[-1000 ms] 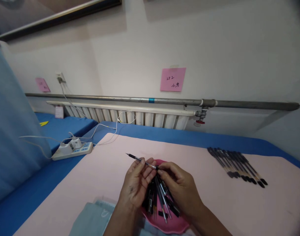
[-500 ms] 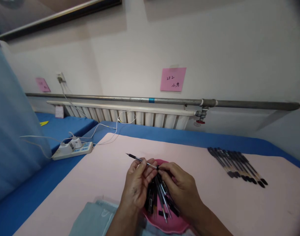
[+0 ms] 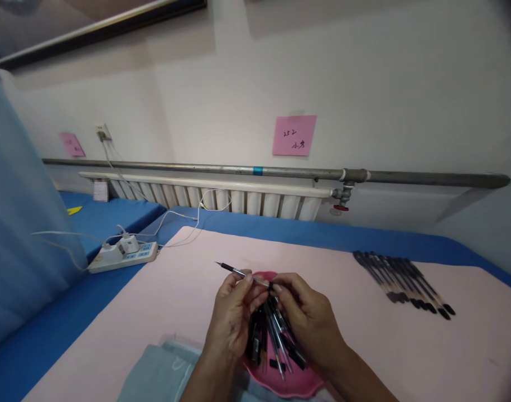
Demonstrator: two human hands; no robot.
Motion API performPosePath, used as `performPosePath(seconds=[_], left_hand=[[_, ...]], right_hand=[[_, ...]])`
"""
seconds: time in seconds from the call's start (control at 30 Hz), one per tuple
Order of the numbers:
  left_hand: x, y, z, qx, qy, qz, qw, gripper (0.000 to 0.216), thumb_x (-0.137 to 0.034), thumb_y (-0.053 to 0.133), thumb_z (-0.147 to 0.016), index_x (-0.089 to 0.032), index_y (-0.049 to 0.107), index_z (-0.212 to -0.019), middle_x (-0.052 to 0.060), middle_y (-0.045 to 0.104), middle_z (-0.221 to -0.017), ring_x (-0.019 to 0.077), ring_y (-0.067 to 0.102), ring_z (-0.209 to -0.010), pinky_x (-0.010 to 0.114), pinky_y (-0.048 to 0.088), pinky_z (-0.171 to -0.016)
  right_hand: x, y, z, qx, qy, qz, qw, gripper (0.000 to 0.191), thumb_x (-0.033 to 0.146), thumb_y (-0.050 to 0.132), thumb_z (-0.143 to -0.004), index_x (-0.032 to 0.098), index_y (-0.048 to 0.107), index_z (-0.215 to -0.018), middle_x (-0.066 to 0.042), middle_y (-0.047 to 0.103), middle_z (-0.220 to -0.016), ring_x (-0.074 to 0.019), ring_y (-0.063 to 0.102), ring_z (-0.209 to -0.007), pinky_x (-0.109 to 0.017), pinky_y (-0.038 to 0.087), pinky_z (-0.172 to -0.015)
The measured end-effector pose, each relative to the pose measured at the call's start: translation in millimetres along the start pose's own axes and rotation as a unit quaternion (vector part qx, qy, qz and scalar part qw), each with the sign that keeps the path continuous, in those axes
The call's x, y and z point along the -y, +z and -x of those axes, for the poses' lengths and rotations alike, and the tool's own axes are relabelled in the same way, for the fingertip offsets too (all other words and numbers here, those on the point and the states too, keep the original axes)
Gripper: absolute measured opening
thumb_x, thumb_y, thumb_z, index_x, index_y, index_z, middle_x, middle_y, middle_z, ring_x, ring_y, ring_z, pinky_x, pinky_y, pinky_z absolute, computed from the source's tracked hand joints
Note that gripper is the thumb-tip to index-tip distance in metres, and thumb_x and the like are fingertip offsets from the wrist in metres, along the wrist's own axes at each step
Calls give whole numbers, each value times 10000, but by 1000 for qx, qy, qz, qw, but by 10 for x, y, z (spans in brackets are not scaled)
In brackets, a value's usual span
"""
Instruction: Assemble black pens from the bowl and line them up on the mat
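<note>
My left hand (image 3: 232, 318) pinches a thin pen refill (image 3: 234, 271) near its middle, its dark tip pointing up and left. My right hand (image 3: 309, 324) has its fingers closed on the refill's other end. Both hands hover over a pink dish (image 3: 299, 385) near the table's front edge. The dish is filled with several loose pen barrels and dark caps (image 3: 272, 340).
A row of several assembled black pens (image 3: 401, 282) lies on the pink mat (image 3: 176, 290) at the right. A white power strip (image 3: 124, 254) with cables sits at the left on the blue cover. A radiator (image 3: 222, 198) and pipe run along the wall behind. Folded pale blue cloth (image 3: 155, 374) lies below my left wrist.
Both hands have shifted slightly, and the fingers have worked along the refill. The refill stays held between them in almost the same place.
</note>
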State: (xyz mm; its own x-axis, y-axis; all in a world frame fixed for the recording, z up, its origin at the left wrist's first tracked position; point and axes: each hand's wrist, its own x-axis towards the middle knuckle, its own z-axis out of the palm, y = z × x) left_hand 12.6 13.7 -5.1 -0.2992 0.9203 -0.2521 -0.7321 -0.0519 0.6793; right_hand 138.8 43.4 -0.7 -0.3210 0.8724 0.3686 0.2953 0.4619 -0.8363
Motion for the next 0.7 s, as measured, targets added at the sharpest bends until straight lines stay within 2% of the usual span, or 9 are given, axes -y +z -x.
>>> performPosePath(seconds=[0.07,0.2,0.3,0.43,0.6,0.7], left_hand=[[-2,-10,-8,5,-4,-3,1000,174,-158,707,-715,-149,539,-758,39,687,-717,128,667,-660,249,545,-681],[-4,-30,-27,4,1,-1,1000,175,-158,709,-711,-148,538,-746,41,686,-720,137,669,-668,260,549,-676],[-2,-33,-25,-3,3,-1,1000,198,-169,728,-691,-147,545,-764,39,683,-729,134,666,-659,254,548,-659],[2,-26,-5,-1,5,-1,1000,220,-192,741,-680,-146,550,-777,34,679,-713,123,660,-640,244,544,-659],[8,-34,5,-1,7,-8,1000,232,-202,750,-669,-142,556,-781,35,679,-707,121,657,-635,230,537,-633],[5,-38,4,2,12,-13,1000,233,-210,751,-667,-142,554,-771,36,679,-698,123,657,-634,238,539,-643]], right_hand=[[10,-6,-8,10,7,3,1000,148,290,471,-863,233,604,-893,14,653,-650,-168,637,-648,-265,492,-632],[1,-21,-24,44,5,20,999,125,269,525,-832,229,585,-934,9,673,-736,-154,630,-649,-243,483,-587],[-32,-38,-30,52,-38,70,995,105,224,514,-833,226,604,-887,-1,680,-787,-153,629,-683,-252,478,-620],[-69,-68,-40,78,-97,139,982,200,249,418,-910,221,606,-849,-18,676,-805,-166,628,-740,-282,468,-681],[-100,-89,-53,86,-121,184,972,72,231,511,-869,207,571,-898,-31,650,-824,-176,611,-749,-287,464,-662],[-125,-83,-54,92,-155,200,963,171,210,420,-911,206,570,-829,-37,636,-792,-175,602,-736,-295,459,-670]])
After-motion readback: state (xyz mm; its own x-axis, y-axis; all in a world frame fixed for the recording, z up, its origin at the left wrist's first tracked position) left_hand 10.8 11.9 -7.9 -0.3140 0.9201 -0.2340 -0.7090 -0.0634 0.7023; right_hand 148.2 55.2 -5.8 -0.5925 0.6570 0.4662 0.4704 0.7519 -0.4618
